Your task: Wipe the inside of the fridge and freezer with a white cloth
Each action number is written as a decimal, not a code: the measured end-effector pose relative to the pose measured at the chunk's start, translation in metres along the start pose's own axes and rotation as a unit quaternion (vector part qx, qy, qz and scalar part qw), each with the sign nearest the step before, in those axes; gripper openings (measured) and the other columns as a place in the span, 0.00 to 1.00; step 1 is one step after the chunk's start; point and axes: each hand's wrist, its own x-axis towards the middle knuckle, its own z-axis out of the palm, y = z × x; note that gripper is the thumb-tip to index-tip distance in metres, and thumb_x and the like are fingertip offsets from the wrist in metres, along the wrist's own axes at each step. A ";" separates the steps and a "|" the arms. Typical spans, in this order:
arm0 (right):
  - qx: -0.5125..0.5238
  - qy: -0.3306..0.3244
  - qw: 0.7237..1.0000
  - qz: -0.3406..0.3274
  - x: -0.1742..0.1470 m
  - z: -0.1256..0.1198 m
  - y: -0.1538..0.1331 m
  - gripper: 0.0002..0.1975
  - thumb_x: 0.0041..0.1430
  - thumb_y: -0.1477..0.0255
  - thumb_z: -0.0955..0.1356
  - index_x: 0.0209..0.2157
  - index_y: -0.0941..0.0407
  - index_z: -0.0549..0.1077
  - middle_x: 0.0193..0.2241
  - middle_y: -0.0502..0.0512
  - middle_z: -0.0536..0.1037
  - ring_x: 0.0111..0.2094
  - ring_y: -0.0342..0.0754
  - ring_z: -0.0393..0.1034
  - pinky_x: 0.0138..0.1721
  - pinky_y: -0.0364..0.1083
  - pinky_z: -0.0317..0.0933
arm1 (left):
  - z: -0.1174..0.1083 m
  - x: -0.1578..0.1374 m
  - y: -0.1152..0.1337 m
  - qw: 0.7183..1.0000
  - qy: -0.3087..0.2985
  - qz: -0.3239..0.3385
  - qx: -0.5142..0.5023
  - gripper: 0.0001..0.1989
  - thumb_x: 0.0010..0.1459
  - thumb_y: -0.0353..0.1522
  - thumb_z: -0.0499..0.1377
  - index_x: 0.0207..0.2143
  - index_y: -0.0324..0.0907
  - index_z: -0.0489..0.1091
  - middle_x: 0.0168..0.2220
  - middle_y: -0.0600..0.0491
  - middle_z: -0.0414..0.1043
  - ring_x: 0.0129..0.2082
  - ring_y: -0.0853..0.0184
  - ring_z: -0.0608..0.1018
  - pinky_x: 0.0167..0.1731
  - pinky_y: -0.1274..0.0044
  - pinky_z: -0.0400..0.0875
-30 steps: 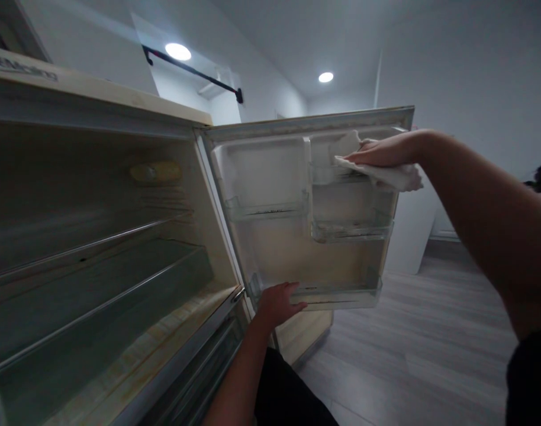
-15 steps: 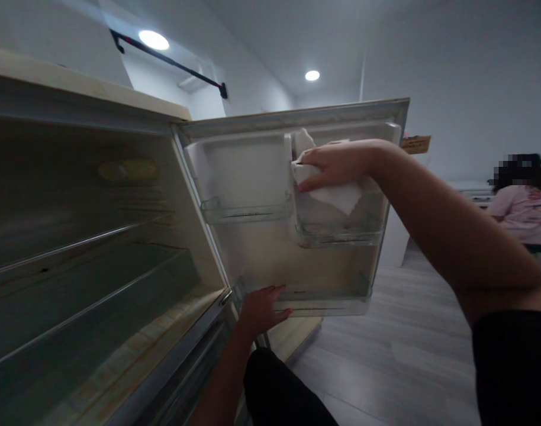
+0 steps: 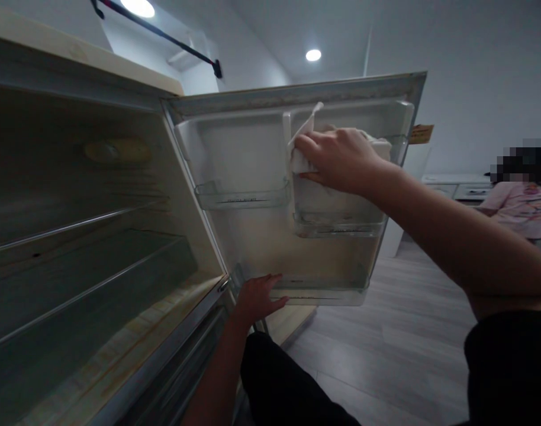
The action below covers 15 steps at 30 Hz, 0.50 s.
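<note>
The inside of an opened refrigerator door (image 3: pixel 244 242) faces me, with clear plastic shelves on it. My right hand (image 3: pixel 337 157) is closed on a thin white cloth (image 3: pixel 308 127) beside the vertical divider (image 3: pixel 287 139) in the door's upper right part. One corner of the cloth sticks up above the fingers, and more of it shows behind the hand. Lower down, my left hand (image 3: pixel 257 299) grips the left part of the bottom door shelf (image 3: pixel 324 290), its fingers over the rim and its thumb in front.
To the left the refrigerator compartment (image 3: pixel 182 207) stands open, with glass shelves (image 3: pixel 119 275) and brownish stains on its bottom ledge. A lamp cover (image 3: pixel 117 152) is on its inner wall. My knee (image 3: pixel 279 378) is below the door. Another person (image 3: pixel 519 201) is at far right near white drawers (image 3: pixel 472 190).
My right hand has shifted slightly and bunched up the cloth, whose lower corner no longer hangs down. The left hand keeps its place on the shelf. The view has tilted a little downward.
</note>
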 end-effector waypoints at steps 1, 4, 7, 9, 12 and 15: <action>-0.016 0.014 1.000 -0.001 -0.003 0.002 -0.004 0.23 0.70 0.58 0.63 0.55 0.62 0.70 0.49 0.66 0.77 0.49 0.60 0.73 0.49 0.55 0.66 | 0.000 0.000 0.000 1.000 0.003 0.001 -0.004 0.34 0.57 0.49 0.63 0.62 0.46 0.70 0.58 0.44 0.76 0.55 0.49 0.79 0.57 0.61 0.72; -0.023 0.062 0.998 -0.020 -0.010 0.007 -0.009 0.21 0.75 0.63 0.57 0.59 0.60 0.68 0.52 0.65 0.75 0.52 0.57 0.71 0.51 0.56 0.64 | 0.001 0.000 0.000 1.000 0.006 0.004 -0.010 0.33 0.58 0.49 0.62 0.62 0.46 0.70 0.58 0.45 0.76 0.55 0.49 0.79 0.57 0.61 0.71; -0.011 0.079 0.996 -0.050 -0.018 0.012 -0.003 0.22 0.76 0.64 0.55 0.62 0.56 0.67 0.55 0.63 0.73 0.58 0.57 0.66 0.57 0.59 0.60 | 0.000 0.001 0.002 1.000 0.003 0.003 -0.010 0.32 0.59 0.49 0.62 0.62 0.46 0.70 0.58 0.45 0.77 0.55 0.49 0.80 0.56 0.61 0.72; -0.020 0.056 0.993 -0.105 -0.024 0.014 0.003 0.23 0.76 0.61 0.56 0.64 0.53 0.66 0.61 0.60 0.69 0.64 0.57 0.61 0.63 0.62 0.54 | 0.000 0.002 0.003 1.000 0.004 0.001 -0.003 0.33 0.59 0.49 0.62 0.62 0.45 0.70 0.57 0.44 0.77 0.54 0.49 0.80 0.55 0.61 0.73; -0.034 0.006 0.976 -0.216 -0.034 0.015 0.009 0.24 0.74 0.54 0.59 0.61 0.52 0.70 0.66 0.55 0.65 0.69 0.56 0.53 0.70 0.62 0.42 | 0.001 0.002 0.005 1.000 0.003 0.004 0.007 0.33 0.60 0.49 0.62 0.63 0.44 0.69 0.57 0.45 0.77 0.54 0.49 0.80 0.56 0.61 0.73; -0.040 0.012 0.974 -0.224 -0.040 0.013 0.009 0.21 0.73 0.57 0.61 0.55 0.54 0.74 0.67 0.56 0.64 0.69 0.58 0.54 0.70 0.63 0.45 | 0.001 0.001 0.004 1.000 -0.002 0.009 0.015 0.33 0.60 0.49 0.61 0.63 0.44 0.69 0.58 0.46 0.77 0.55 0.52 0.80 0.57 0.62 0.72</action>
